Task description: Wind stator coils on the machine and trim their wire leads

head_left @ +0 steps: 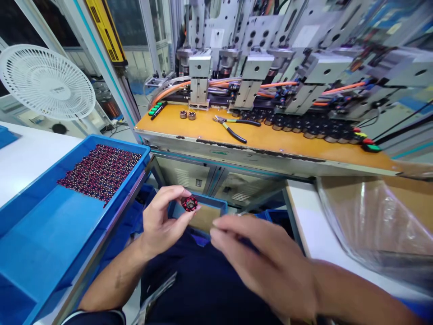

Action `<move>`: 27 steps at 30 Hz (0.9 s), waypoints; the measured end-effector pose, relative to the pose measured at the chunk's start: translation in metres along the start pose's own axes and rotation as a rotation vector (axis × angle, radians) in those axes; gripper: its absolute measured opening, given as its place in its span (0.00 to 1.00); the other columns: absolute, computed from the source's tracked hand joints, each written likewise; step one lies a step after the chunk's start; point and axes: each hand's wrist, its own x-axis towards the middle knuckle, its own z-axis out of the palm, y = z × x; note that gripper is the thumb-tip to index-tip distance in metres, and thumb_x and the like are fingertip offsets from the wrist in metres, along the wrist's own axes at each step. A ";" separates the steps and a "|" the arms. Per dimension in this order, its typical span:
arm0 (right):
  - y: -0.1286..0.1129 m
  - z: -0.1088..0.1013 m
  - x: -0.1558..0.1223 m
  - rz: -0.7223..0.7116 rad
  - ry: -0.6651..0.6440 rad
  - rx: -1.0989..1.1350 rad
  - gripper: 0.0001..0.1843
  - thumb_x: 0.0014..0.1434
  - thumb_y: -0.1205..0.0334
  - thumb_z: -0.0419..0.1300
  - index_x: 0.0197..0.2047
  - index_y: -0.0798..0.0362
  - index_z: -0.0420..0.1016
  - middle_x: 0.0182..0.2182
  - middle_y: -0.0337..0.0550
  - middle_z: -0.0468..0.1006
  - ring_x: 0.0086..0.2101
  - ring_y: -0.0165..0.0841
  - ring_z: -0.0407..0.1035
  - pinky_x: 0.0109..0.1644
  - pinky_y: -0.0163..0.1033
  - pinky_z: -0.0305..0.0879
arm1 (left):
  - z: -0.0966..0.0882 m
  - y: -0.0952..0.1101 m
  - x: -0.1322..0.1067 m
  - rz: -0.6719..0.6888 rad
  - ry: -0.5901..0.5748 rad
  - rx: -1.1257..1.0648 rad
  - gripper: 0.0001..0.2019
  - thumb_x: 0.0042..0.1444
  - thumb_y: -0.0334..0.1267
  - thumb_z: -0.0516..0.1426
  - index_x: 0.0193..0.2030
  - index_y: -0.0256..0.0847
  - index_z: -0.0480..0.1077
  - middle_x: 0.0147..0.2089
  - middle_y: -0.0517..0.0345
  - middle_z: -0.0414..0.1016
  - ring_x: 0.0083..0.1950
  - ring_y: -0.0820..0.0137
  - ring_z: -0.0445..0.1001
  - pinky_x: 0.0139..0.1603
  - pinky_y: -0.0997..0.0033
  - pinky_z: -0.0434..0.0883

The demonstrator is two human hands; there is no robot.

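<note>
My left hand (167, 219) pinches a small motor stator (189, 204), a dark ring with red windings, between thumb and fingertips. Its open round face is turned up toward me. To the right of it, apart from the stator, is my right hand (260, 253), somewhat blurred. Its thumb and forefinger are pressed together, and anything between them is too small or hidden to make out. Many similar red and dark parts (101, 171) lie packed at the far end of a blue tray (43, 234) on my left.
An orange-topped bench (203, 131) stands ahead beneath a machine (257, 67). On it lie cutting pliers (233, 123), a black marker (158, 110), two small rings (187, 115) and several dark cylinders (304, 126). Plastic sheeting (372, 212) covers the right side; a fan (47, 83) stands left.
</note>
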 end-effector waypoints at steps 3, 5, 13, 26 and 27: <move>0.000 0.003 -0.005 -0.216 0.016 -0.269 0.17 0.67 0.70 0.50 0.55 0.61 0.72 0.49 0.55 0.78 0.47 0.38 0.72 0.47 0.39 0.69 | 0.000 0.000 -0.001 0.009 -0.017 -0.005 0.36 0.47 0.17 0.65 0.63 0.42 0.63 0.48 0.54 0.75 0.46 0.69 0.77 0.44 0.68 0.80; 0.009 0.009 -0.005 -0.220 -0.045 -0.336 0.15 0.67 0.71 0.49 0.50 0.63 0.73 0.40 0.52 0.79 0.38 0.35 0.71 0.40 0.39 0.66 | 0.002 0.000 -0.002 -0.003 -0.019 0.000 0.35 0.47 0.17 0.65 0.61 0.42 0.64 0.47 0.54 0.75 0.46 0.69 0.77 0.45 0.68 0.80; 0.019 0.016 -0.008 -0.176 -0.054 -0.200 0.07 0.65 0.71 0.58 0.46 0.62 0.73 0.24 0.39 0.72 0.26 0.28 0.64 0.31 0.37 0.58 | 0.005 -0.001 -0.004 -0.078 0.053 -0.056 0.38 0.45 0.17 0.68 0.61 0.42 0.63 0.46 0.56 0.75 0.42 0.73 0.78 0.41 0.73 0.79; 0.012 0.016 -0.006 -0.197 0.075 0.326 0.12 0.59 0.76 0.60 0.46 0.60 0.74 0.43 0.52 0.82 0.37 0.30 0.77 0.40 0.34 0.76 | 0.014 0.001 0.006 -0.332 0.074 -0.278 0.33 0.44 0.24 0.70 0.57 0.43 0.65 0.42 0.59 0.77 0.39 0.76 0.78 0.40 0.79 0.78; 0.009 0.016 -0.008 -0.228 0.056 0.334 0.11 0.58 0.76 0.61 0.45 0.61 0.74 0.42 0.53 0.82 0.37 0.31 0.78 0.39 0.35 0.76 | 0.015 0.001 0.007 -0.384 0.075 -0.341 0.33 0.44 0.24 0.70 0.56 0.43 0.65 0.41 0.59 0.77 0.38 0.76 0.79 0.39 0.80 0.78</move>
